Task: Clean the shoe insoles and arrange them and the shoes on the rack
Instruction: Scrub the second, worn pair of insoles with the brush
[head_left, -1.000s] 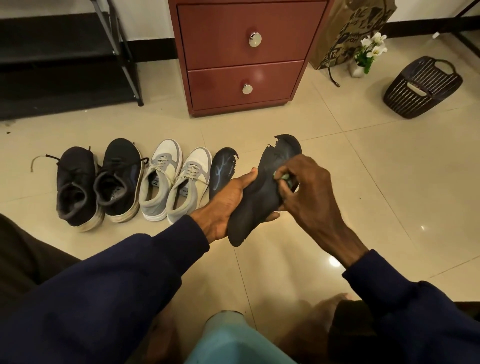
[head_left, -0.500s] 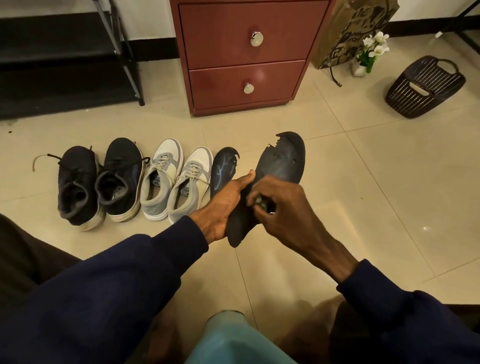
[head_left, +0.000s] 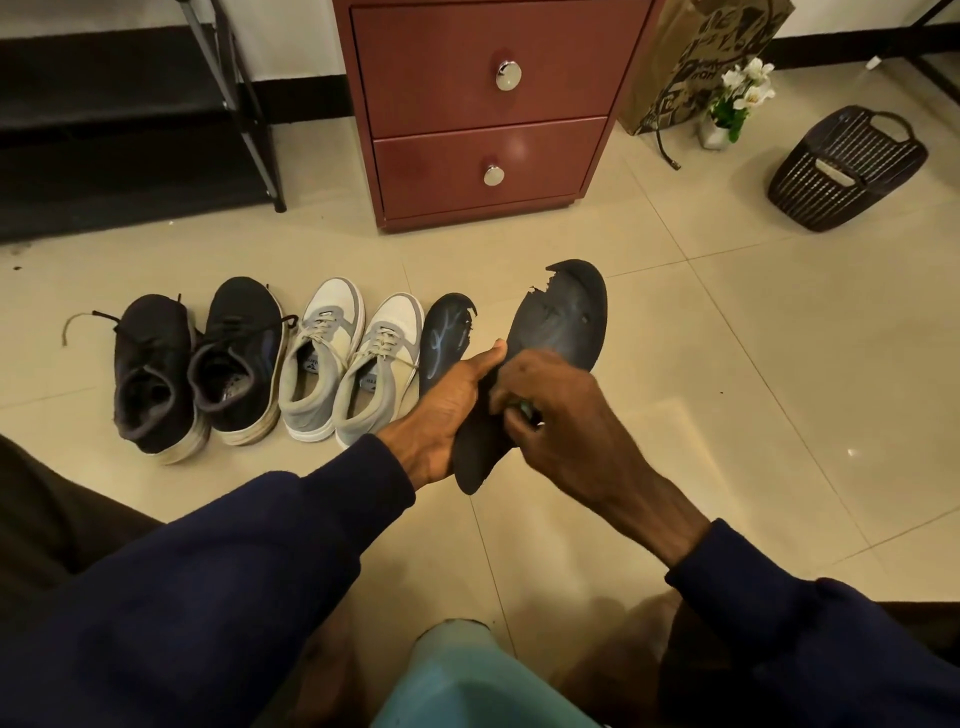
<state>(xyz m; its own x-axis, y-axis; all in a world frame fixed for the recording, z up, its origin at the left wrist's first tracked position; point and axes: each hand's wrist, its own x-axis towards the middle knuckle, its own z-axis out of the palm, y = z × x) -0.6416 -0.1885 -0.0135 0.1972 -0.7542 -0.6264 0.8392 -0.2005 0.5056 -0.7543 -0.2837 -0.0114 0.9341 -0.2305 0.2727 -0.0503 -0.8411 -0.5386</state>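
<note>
Fingers of left hand (head_left: 447, 410) wrapped round torn insole (head_left: 563, 322), right hand (head_left: 563, 415) pinching greenish scrap (head_left: 525, 408) against its middle

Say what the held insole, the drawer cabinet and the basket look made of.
Held insole: likely foam, matte dark, its toe edge torn and crumbled.
Drawer cabinet: seemingly laminated wood, reddish-brown, semi-gloss, with shiny knobs.
Basket: probably plastic, dark, slotted walls.

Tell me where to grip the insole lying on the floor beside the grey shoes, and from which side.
Probably pinch the insole at mid-length from its right, the free side; a grey shoe crowds its left. It lies flat, so slip fingertips under the edge. Avoid the torn toe; the left hand hides its heel.
</note>
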